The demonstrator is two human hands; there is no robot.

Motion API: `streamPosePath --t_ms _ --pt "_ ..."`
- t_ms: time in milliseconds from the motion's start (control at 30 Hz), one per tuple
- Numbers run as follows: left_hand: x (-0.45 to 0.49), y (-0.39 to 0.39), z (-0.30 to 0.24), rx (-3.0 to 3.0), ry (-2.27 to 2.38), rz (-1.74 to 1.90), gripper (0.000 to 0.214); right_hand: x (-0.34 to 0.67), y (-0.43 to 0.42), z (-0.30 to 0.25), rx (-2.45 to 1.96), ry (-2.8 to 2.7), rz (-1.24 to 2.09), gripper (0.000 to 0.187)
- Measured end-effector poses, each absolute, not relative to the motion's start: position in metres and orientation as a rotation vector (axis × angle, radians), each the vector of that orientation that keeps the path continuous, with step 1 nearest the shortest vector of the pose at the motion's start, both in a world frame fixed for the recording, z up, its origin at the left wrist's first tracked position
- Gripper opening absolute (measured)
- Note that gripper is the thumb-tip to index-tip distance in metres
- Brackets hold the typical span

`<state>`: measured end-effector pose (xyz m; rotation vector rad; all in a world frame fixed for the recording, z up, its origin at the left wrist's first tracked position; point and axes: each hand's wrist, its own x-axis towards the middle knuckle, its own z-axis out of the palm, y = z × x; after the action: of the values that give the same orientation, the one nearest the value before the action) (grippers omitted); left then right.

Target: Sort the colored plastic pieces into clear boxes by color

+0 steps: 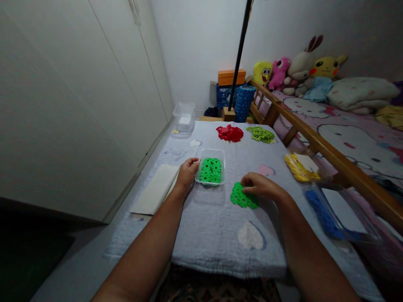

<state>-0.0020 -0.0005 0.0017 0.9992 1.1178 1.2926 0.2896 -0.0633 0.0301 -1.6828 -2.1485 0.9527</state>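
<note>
A clear plastic container (210, 152) stands near the middle of the table, with green interlocking plastic discs (210, 171) inside. My left hand (189, 170) holds its left rim between thumb and fingers. Right of the container, a small pile of the same green discs (242, 199) lies on the cloth. Over that pile my right hand (260, 185) is closed, thumb and fingertips pinching at the discs' upper right edge. The fingertips partly cover the piece they grip.
Red pieces (230, 133) and yellow-green pieces (261, 134) lie at the back. Stacked clear containers (184, 115) stand far left, a folded cream sheet (155, 188) nearer. Along the right edge are containers with yellow pieces (299, 167) and blue pieces (324, 214), beside a wooden bed rail (302, 126).
</note>
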Motion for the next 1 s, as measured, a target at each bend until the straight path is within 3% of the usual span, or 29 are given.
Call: streamPosePath --t_ms 200,333,533,700,1000 --pt "-0.002 -0.002 0.002 0.998 1.094 1.29 0.033 0.293 -0.062 0.024 -1.602 -2.007 1.067 0.006" --pt "-0.002 -0.001 0.002 1.0 1.098 1.294 0.033 0.301 -0.058 0.031 -1.584 -1.887 1.111 0.013" --pt "-0.002 0.0 0.001 0.998 1.097 1.3 0.032 0.284 -0.043 0.06 -1.471 -1.744 0.926 0.02" --pt "-0.002 -0.001 0.0 1.008 1.096 1.294 0.033 0.238 -0.026 0.077 -1.368 -1.876 0.81 0.009" --pt "-0.002 0.003 -0.002 1.012 1.091 1.299 0.034 0.186 -0.013 0.073 -1.727 -2.266 0.321 0.017"
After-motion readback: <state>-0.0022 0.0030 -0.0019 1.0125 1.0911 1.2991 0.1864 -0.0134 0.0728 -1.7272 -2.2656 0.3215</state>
